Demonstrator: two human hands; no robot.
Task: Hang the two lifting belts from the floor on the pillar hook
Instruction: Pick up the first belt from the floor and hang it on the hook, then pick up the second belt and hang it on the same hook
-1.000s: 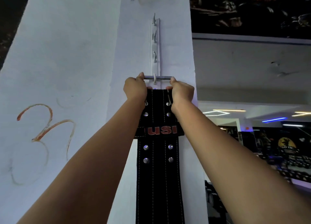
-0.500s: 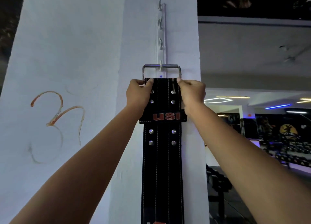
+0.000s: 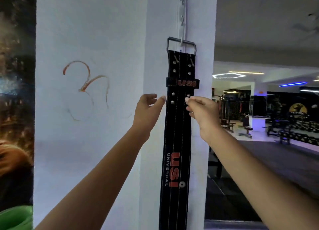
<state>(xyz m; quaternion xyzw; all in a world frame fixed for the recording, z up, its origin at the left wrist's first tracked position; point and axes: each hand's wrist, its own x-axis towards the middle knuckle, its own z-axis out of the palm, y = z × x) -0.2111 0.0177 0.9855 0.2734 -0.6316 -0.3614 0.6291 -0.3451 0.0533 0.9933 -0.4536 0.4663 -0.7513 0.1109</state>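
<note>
One black lifting belt (image 3: 179,126) hangs on the white pillar (image 3: 103,126), with its metal buckle (image 3: 181,44) caught over a small white hook (image 3: 181,41) of the hook rail (image 3: 183,14) that runs up the pillar's narrow face. The long axis of the belt is vertical: it goes straight down from the buckle, past the loop with the red letters, and leaves the picture at the bottom edge. It lies flat against the pillar and a little tilted at the buckle, whose right end sits lower than the left.

Both hands are at the same height, below the loop and well below the hook. The left hand (image 3: 146,109) is just beside the left edge of the belt, open, the fingers spread and loosely bent, and it holds nothing. The right hand (image 3: 202,112) is at the right edge, the fingers half curled; its fingertips (image 3: 187,100) seem to touch the belt face near a rivet, but I cannot tell if they pinch it or only rest there. I judge that it has no real grip.

So the belt lies between the two hands and above them, and the hook carries its weight. Only one belt is visible here; the second one is not in view, and I suppose it must be fetched from below. For that move neither hand is clearly nearer, since the floor by the pillar is hidden.
</note>
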